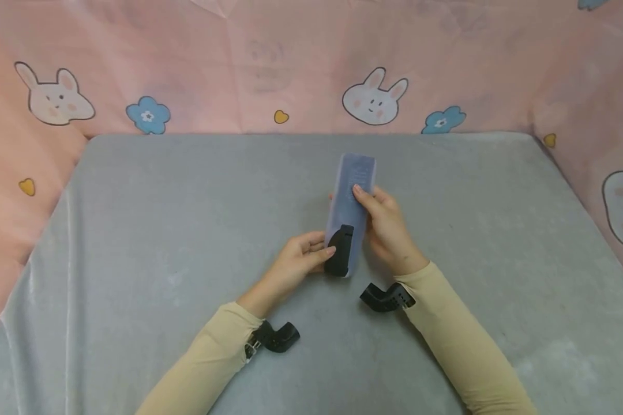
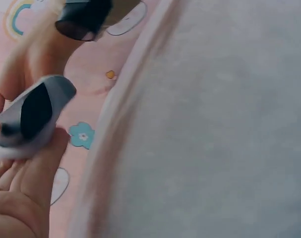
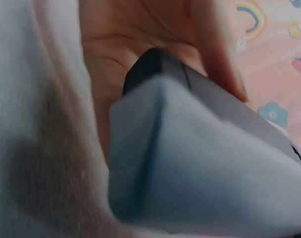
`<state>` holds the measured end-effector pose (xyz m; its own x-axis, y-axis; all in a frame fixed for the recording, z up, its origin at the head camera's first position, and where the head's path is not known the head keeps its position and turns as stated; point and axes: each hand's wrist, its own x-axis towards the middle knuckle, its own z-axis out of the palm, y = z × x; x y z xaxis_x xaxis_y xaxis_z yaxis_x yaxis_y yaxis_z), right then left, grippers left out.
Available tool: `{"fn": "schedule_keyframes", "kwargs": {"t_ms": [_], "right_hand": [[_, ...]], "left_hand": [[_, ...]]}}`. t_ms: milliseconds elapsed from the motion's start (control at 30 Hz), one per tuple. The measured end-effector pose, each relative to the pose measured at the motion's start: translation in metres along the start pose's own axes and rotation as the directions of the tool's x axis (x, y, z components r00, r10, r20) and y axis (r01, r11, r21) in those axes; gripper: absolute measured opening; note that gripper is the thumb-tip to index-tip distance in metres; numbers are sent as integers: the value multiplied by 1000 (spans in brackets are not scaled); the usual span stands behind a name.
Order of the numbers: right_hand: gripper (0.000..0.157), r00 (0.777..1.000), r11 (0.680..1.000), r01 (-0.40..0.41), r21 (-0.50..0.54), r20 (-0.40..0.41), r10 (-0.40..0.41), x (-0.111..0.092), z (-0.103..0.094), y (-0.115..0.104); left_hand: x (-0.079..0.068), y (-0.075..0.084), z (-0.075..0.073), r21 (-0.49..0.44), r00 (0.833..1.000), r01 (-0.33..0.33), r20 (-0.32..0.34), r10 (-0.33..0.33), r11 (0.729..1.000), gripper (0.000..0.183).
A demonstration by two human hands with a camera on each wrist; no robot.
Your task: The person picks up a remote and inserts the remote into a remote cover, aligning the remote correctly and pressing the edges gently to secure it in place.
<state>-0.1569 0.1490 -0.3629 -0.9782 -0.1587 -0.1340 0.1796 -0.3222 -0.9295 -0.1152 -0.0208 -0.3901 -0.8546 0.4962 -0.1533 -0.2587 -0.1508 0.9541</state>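
Observation:
Both hands hold a long, translucent bluish plastic case point(image 1: 346, 202) above the table. A black, curved piece point(image 1: 340, 253) lies against its near end; whether it is fixed to the case I cannot tell. My left hand point(image 1: 293, 256) grips that lower end, thumb over the black piece and fingers at the left side. Higher up, my right hand point(image 1: 391, 230) grips the right edge, its thumb lying on the front face. In the right wrist view the case point(image 3: 205, 168) appears close and blurred. The left wrist view shows its end point(image 2: 63, 91) tilted between both hands.
A grey cloth point(image 1: 187, 202) covers the table. Pink fabric point(image 1: 301, 63) with rabbits and flowers rises behind it and along both sides. A black camera mount sits at each wrist, one on the left point(image 1: 280, 337) and one on the right point(image 1: 386, 298).

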Motion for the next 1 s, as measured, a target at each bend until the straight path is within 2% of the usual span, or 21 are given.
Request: {"fn": "schedule_keyframes", "kwargs": {"t_ms": [133,233,333,433,500,767,1000], "right_hand": [[43,1000,1000,1,31,-10,-1,0,-4,-3],[43,1000,999,16,47,11,-17,0,-5,-2],[41,996,996,31,80,79,-38,-2,-4,1],[43,985,993,34,110,164,-52,-3,-2,5],[44,980,993,34,115,189,-55,-4,-2,7],[39,992,987,57,150,104,-73,-4,-2,4],[36,996,982,47,184,67,-60,-3,-5,0]], "left_hand": [[1,-5,0,2,1000,15,21,-16,1000,37],[2,-7,1,7,1000,23,15,-23,1000,36],[1,-8,1,2,1000,24,9,-25,1000,34],[1,-9,3,-37,1000,20,3,-20,999,30],[1,-10,4,-72,1000,12,4,-12,997,29],[1,-14,6,-50,998,-59,21,60,997,30],[0,-15,10,-55,997,-72,29,73,996,23]]}}
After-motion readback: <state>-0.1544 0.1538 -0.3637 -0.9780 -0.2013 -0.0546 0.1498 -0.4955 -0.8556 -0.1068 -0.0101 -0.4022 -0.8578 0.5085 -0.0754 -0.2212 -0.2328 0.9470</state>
